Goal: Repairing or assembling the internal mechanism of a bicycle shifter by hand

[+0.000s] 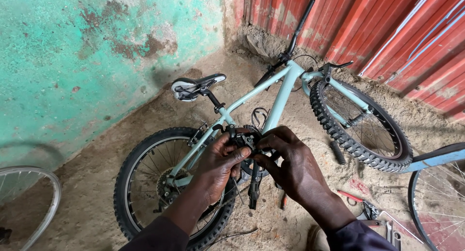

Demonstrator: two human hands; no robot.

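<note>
A pale green bicycle lies on its side on the dirt floor, black saddle toward the wall and handlebar toward the red sheets. My left hand and my right hand meet over the frame's middle, both pinching a small black metal part near the crank. Below them hangs the black pedal and crank arm. The rear wheel sits under my left forearm; the front wheel lies to the right.
A peeling turquoise wall stands at left, red corrugated sheets at the back right. A bare wheel rim lies at bottom left. Another wheel with a blue frame is at right. Red-handled tools lie on the ground.
</note>
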